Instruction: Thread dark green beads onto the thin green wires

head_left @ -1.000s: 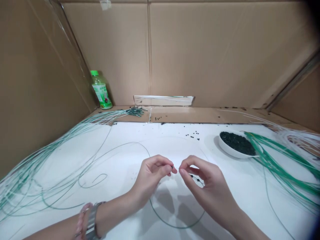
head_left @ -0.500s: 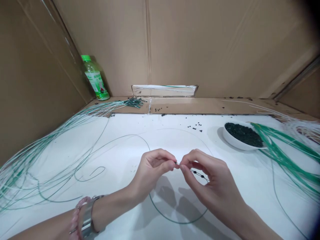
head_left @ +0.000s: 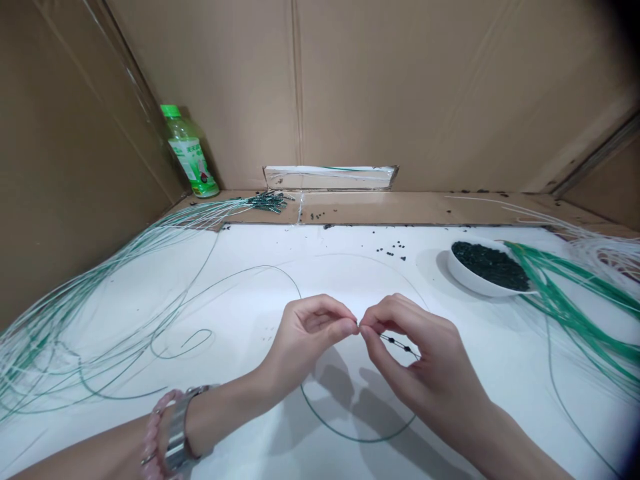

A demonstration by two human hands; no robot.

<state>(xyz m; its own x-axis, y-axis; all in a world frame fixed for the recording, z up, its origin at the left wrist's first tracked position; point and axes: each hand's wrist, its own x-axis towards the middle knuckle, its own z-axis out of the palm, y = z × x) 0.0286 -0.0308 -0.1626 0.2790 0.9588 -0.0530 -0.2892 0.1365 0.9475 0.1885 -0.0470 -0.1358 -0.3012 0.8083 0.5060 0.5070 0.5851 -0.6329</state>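
My left hand (head_left: 311,335) is closed in a pinch, thumb against forefinger. A small black bead is at its fingertips, now almost covered by them. My right hand (head_left: 423,353) pinches a thin cord, its fingertips meeting those of the left above the white table. Through the gap under the right forefinger shows part of the strand with black beads (head_left: 391,341) spaced along it. A green cord (head_left: 357,440) loops below both hands and hangs near the tabletop. Where the cord passes inside my fingers is hidden.
A white bowl (head_left: 465,277) of small black beads stands at the right, beside bundles of green cord (head_left: 560,293). Several beads (head_left: 393,251) lie loose behind my hands. Bundled beaded cords (head_left: 125,247) spread along the left. A green-capped bottle (head_left: 193,160) stands against the cardboard wall (head_left: 375,87).
My left fingertips have moved slightly right and now touch the right ones. The short gap with bead and cord between them has closed. The view has shifted slightly.
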